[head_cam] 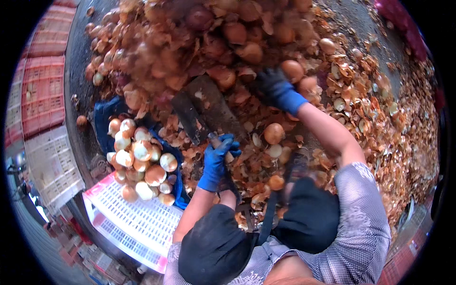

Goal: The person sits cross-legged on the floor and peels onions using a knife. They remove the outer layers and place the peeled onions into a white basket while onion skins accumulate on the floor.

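Observation:
My left hand [216, 162], in a blue glove, is closed around the handle of a broad-bladed knife [188, 117]. The blade points up and left, beside a dark flat board [215, 103] strewn with bits of skin. My right hand [274, 87], in a glove with a blue cuff and dark palm, reaches into the near side of a heap of unpeeled onions [235, 34]. Its fingers are blurred and partly lost among the onions, so any grip is hidden. Left of the knife, partly peeled onions [142, 151] are piled between a blue sheet [107, 107] and a white plastic crate [135, 221].
Loose onion skins [384, 139] cover the ground on the right. A brown onion [274, 133] lies among scraps between my hands. Red crates [42, 92] and a whitish crate [53, 167] line the far left. A dark red sack [400, 26] lies at upper right.

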